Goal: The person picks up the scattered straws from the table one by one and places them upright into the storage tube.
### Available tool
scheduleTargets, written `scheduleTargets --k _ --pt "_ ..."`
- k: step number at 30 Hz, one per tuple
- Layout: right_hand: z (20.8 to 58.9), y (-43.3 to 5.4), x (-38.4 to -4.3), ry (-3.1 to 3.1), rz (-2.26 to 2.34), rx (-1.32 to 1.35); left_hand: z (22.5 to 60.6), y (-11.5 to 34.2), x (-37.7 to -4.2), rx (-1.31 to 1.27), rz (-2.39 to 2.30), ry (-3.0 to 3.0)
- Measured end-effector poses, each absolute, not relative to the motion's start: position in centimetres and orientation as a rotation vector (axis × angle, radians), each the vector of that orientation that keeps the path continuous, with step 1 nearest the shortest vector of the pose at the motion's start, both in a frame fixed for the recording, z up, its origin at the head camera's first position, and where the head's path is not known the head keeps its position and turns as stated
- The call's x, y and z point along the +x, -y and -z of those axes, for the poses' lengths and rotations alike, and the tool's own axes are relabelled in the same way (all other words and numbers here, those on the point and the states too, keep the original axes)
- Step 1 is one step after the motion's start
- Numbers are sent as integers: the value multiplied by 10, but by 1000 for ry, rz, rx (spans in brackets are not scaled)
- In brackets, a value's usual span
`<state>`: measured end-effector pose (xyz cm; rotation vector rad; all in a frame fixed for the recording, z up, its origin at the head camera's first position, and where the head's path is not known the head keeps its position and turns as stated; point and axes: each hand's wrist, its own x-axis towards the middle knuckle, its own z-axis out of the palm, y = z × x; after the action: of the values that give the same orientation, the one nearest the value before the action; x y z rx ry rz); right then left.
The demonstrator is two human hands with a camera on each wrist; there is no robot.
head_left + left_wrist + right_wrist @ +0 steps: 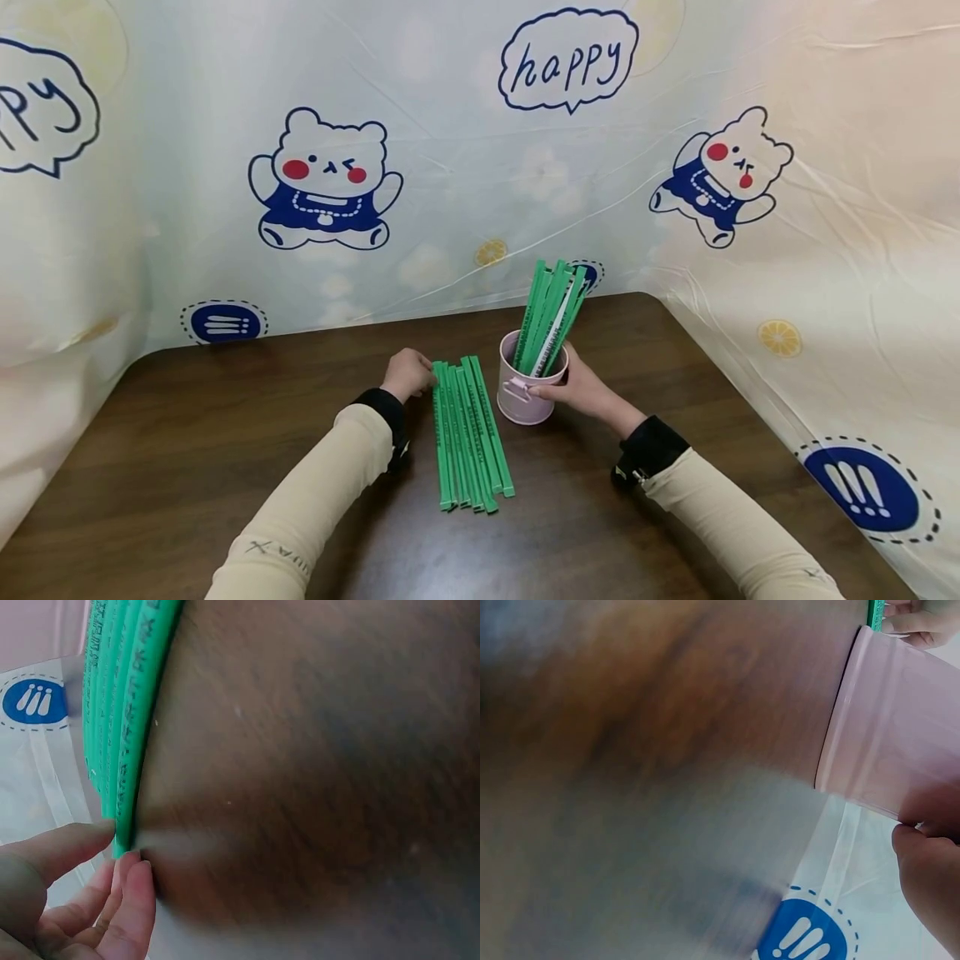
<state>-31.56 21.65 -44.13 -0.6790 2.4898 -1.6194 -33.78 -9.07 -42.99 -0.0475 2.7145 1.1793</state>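
A row of long, thin green sticks with dark printing lies side by side on the table. My left hand is at the far end of the leftmost one; in the left wrist view, thumb and fingertips pinch the tip of that green stick. To the right stands a small pink bucket, upright on the table, with more green sticks leaning inside it; one shows a white side with a barcode. My right hand grips the bucket from its right side, thumb near the handle mount.
The brown wooden table has a rounded far edge. Behind it and along both sides hangs a pale printed cloth with cartoon bears and lettering. Black bands circle both wrists over cream sleeves.
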Motion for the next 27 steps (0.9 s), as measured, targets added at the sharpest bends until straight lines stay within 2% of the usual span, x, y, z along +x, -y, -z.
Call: scheduleTargets --k 21,27 --pt "441 -217 -315 -2477 1608 -662 439 90 -343 -91 -1182 -2818" --pt "442 -218 -315 -2492 1601 -667 438 92 -344 -180 -1209 -2766"
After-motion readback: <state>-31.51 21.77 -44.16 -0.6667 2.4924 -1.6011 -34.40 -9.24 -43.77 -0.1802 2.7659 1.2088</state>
